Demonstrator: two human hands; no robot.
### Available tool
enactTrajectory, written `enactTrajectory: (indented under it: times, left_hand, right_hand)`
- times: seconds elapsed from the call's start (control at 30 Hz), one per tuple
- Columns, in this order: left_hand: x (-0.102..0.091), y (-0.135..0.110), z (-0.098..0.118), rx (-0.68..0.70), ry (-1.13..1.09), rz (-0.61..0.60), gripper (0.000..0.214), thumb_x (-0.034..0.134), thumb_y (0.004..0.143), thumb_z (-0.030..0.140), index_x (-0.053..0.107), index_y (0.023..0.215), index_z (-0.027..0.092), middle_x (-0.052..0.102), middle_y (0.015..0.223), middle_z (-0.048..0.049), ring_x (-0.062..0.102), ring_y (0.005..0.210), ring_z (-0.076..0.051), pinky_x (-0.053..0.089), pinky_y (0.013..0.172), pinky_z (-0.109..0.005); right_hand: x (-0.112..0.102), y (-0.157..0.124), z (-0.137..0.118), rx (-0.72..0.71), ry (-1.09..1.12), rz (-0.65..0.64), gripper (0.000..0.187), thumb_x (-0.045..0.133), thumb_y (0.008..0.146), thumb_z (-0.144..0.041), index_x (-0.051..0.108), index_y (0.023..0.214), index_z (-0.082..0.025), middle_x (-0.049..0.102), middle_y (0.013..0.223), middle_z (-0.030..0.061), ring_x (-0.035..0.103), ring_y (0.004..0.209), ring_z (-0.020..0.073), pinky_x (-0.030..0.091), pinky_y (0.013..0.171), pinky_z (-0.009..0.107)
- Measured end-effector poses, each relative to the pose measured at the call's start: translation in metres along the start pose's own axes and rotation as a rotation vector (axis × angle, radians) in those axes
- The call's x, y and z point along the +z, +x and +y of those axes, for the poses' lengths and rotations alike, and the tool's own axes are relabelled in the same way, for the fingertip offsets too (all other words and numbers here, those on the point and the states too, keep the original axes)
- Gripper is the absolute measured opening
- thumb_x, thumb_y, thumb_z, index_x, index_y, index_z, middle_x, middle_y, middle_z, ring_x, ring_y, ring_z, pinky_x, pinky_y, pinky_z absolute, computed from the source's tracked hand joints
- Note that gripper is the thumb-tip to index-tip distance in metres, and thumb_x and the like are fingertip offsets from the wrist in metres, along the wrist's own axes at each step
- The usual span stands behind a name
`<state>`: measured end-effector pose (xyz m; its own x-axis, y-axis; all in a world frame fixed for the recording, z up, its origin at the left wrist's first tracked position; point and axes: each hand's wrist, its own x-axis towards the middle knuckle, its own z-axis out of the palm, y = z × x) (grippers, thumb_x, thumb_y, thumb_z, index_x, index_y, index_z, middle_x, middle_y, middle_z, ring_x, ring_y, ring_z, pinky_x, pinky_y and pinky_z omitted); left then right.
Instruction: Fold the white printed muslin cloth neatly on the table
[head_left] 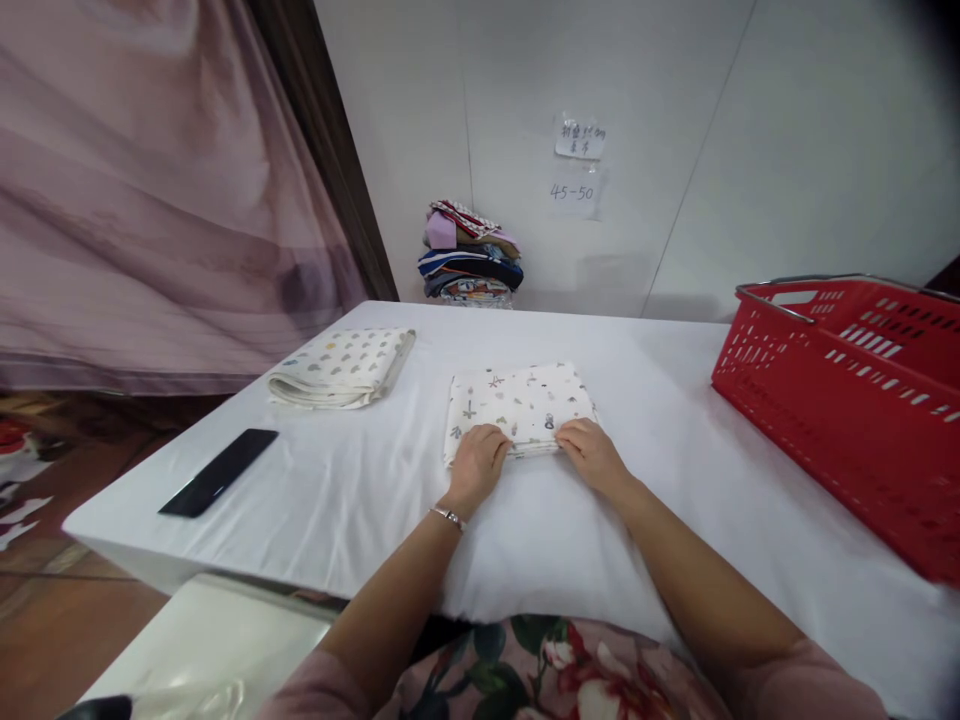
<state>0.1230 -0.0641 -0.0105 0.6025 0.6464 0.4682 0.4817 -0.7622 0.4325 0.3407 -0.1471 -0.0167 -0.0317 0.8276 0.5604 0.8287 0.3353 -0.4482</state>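
Note:
A white cloth with small printed figures lies folded into a flat rectangle in the middle of the table. At its near edge, on the left, my left hand has its fingers closed over the folded layers. My right hand pinches the same edge near the right corner, thumb tucked at the fold. The cloth's layers show between the two hands. Farther left rests a second folded white cloth with a grey leaf-like pattern, which neither hand touches.
A red plastic basket with a metal handle stands at the right. A flat black object lies at the left near the white-covered table's edge. Behind the table rises a stack of folded fabrics against the wall. A pink curtain hangs left.

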Motion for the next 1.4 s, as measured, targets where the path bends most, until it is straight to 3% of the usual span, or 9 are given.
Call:
enactTrajectory:
  times: [0.3,0.53,1.1,1.27,1.4]
  left_hand:
    - [0.0033,-0.0056,-0.0072,0.052,0.029,-0.005,0.020,0.049,0.086,0.029,0.063,0.099,0.021,0.061,0.093,-0.0055,0.052,0.090,-0.019,0.041,0.082,-0.035]
    - [0.0040,-0.0048,-0.0030,0.012,0.023,-0.010,0.023,0.045,0.088,0.031,0.067,0.094,0.023,0.061,0.091,-0.0048,0.052,0.090,-0.018,0.041,0.081,-0.034]
    - [0.0075,-0.0023,-0.0016,-0.015,0.027,0.024,0.027,0.040,0.091,0.031,0.065,0.090,0.021,0.061,0.088,-0.0041,0.052,0.086,-0.017,0.040,0.078,-0.032]
    - [0.0081,-0.0038,-0.0028,0.047,0.078,-0.007,0.027,0.040,0.092,0.030,0.065,0.091,0.021,0.060,0.087,-0.0046,0.051,0.085,-0.018,0.039,0.077,-0.033]
    - [0.0064,-0.0052,-0.0024,0.079,0.096,-0.021,0.025,0.042,0.091,0.030,0.065,0.095,0.022,0.060,0.089,-0.0048,0.051,0.086,-0.018,0.039,0.077,-0.034]
  right_hand:
    - [0.0004,-0.0014,0.0036,-0.013,-0.001,-0.029,0.017,0.050,0.087,-0.024,0.067,0.091,-0.023,0.064,0.091,0.0056,0.054,0.087,0.0204,0.045,0.077,0.037]
    - [0.0019,-0.0022,0.0004,0.017,0.013,0.061,0.021,0.046,0.089,-0.024,0.067,0.086,-0.023,0.064,0.089,0.0059,0.055,0.085,0.0202,0.046,0.076,0.036]
    - [0.0016,-0.0039,0.0022,0.014,-0.007,-0.010,0.018,0.049,0.087,-0.026,0.067,0.092,-0.024,0.065,0.093,0.0055,0.056,0.088,0.0205,0.046,0.079,0.038]
    - [0.0034,-0.0051,0.0041,0.029,-0.008,0.045,0.020,0.047,0.089,-0.024,0.067,0.090,-0.023,0.065,0.092,0.0050,0.056,0.087,0.0195,0.046,0.078,0.036]
    - [0.0018,-0.0047,0.0052,-0.026,-0.035,-0.002,0.019,0.048,0.088,-0.023,0.067,0.090,-0.024,0.066,0.092,0.0048,0.057,0.087,0.0200,0.046,0.078,0.037]
